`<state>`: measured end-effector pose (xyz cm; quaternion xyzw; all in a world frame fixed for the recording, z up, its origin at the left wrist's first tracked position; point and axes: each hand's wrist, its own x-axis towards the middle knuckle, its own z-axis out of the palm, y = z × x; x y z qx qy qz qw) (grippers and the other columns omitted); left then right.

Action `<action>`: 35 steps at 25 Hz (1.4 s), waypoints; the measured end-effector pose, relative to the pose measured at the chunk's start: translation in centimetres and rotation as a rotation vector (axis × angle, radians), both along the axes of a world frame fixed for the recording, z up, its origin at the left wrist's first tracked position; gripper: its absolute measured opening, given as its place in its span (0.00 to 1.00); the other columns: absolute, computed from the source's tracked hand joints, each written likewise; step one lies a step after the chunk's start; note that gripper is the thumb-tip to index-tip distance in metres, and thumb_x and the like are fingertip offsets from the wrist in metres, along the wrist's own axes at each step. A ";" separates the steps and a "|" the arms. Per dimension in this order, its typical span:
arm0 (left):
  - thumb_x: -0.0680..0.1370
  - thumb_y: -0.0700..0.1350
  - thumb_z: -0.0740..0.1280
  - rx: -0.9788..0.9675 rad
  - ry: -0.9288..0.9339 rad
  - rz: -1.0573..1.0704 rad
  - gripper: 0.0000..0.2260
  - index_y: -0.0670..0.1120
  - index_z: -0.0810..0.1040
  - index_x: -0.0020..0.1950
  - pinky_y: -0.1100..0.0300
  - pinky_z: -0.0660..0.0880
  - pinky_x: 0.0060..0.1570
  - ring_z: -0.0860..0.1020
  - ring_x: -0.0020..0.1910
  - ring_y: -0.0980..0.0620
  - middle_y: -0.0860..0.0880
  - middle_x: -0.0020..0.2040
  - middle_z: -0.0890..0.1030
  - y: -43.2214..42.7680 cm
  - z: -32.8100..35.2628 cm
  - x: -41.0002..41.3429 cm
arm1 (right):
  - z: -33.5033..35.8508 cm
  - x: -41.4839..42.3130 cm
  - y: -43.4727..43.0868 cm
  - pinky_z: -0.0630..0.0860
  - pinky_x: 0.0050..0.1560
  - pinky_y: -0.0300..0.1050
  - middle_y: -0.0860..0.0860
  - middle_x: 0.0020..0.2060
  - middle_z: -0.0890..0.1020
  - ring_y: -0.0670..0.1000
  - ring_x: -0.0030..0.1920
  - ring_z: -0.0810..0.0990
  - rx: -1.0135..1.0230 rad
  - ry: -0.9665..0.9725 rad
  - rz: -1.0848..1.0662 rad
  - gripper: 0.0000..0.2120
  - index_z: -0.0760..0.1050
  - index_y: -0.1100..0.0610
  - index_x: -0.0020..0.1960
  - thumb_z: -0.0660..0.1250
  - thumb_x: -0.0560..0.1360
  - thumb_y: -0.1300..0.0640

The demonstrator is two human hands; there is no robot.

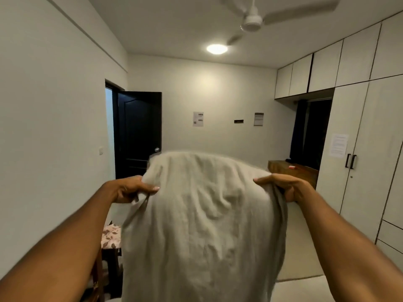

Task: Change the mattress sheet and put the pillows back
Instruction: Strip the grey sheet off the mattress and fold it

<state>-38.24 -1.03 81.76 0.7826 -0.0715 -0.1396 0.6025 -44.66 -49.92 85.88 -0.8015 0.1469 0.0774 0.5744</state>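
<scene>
While both arms reach forward, a person holds a pale sheet (pixel 200 219) up in the air.

Gripped at its upper edge, the sheet billows into a rounded hump between the hands and hangs down in wrinkled folds toward the bottom of the view; its top edge is blurred. The left hand (pixel 130 189) pinches the left part of the edge, thumb on top and fingers curled under the cloth. The right hand (pixel 283 186) pinches the right part the same way, with cloth bunched below its fingers. Behind the sheet stands a dark door (pixel 139 131), open, in the far left corner, and white wardrobes (pixel 370 138) line the right wall. A ceiling fan (pixel 253 20) and a lit lamp (pixel 217 49) are overhead. A floral cushion (pixel 111 236) shows low at the left, beside the sheet.
</scene>
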 end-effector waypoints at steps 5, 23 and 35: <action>0.73 0.46 0.78 -0.310 -0.059 0.190 0.23 0.42 0.81 0.67 0.44 0.79 0.60 0.82 0.60 0.39 0.38 0.60 0.85 -1.0 -0.5 0.1 | 0.5 0.4 0.6 0.80 0.60 0.56 0.58 0.55 0.85 0.61 0.56 0.83 0.165 -0.117 -0.095 0.35 0.83 0.62 0.59 0.88 0.57 0.48; 0.76 0.40 0.78 -0.355 -0.257 0.509 0.12 0.44 0.76 0.52 0.50 0.84 0.46 0.85 0.47 0.50 0.40 0.61 0.82 -0.9 3.3 -0.1 | 1.2 3.0 2.6 0.82 0.49 0.51 0.52 0.41 0.81 0.52 0.41 0.81 0.218 -0.131 -0.196 0.10 0.79 0.53 0.46 0.74 0.77 0.48; 0.60 0.42 0.87 -0.287 -0.037 0.486 0.37 0.39 0.78 0.66 0.47 0.82 0.59 0.83 0.58 0.44 0.41 0.61 0.83 4.0 -2.9 0.2 | -5.3 10.6 -2.6 0.70 0.74 0.54 0.46 0.60 0.78 0.44 0.64 0.77 0.189 0.154 -0.069 0.55 0.74 0.54 0.74 0.90 0.50 0.57</action>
